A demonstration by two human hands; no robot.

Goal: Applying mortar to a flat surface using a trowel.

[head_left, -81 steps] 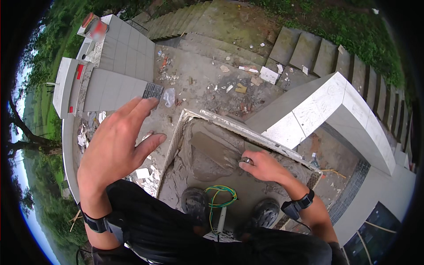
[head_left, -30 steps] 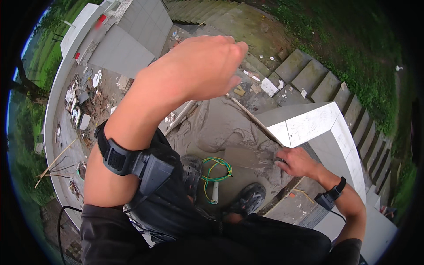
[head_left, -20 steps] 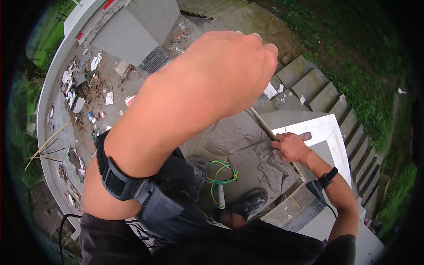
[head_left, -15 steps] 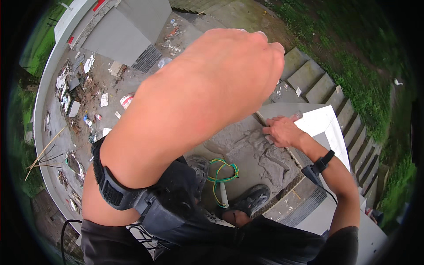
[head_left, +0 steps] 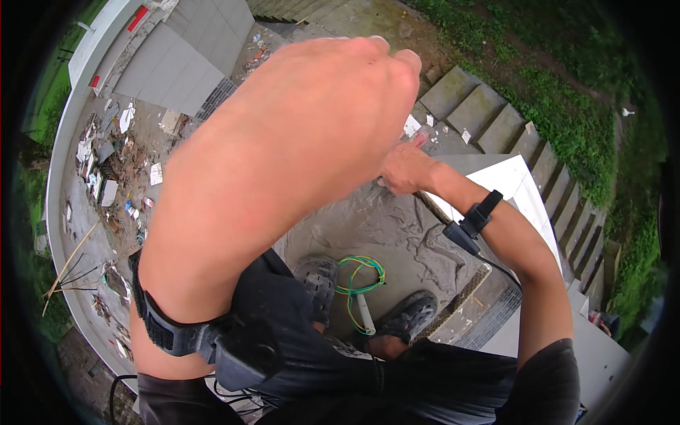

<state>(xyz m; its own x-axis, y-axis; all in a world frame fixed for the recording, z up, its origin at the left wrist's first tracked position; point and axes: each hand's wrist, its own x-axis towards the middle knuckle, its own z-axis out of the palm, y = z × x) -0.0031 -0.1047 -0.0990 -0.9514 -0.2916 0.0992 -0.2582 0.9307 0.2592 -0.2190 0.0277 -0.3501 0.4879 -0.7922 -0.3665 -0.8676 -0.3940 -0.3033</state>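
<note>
Bare R hand [head_left: 409,168] grips short round pinkish-brown handle [head_left: 423,134] beyond green-and-yellow wire coil [head_left: 361,289]; bare L hand [head_left: 340,106] raised.
Wet-looking grey mortar [head_left: 386,225] spreads from coil out toward R hand. R fingers closed on handle, prob. for control; tool's working end hidden behind L hand. L fingers mostly hidden, can't tell if clenched or holding anything. White plastic pipe [head_left: 365,314] just on near side of coil; coil prob. looped to keep wires off mortar.
</note>
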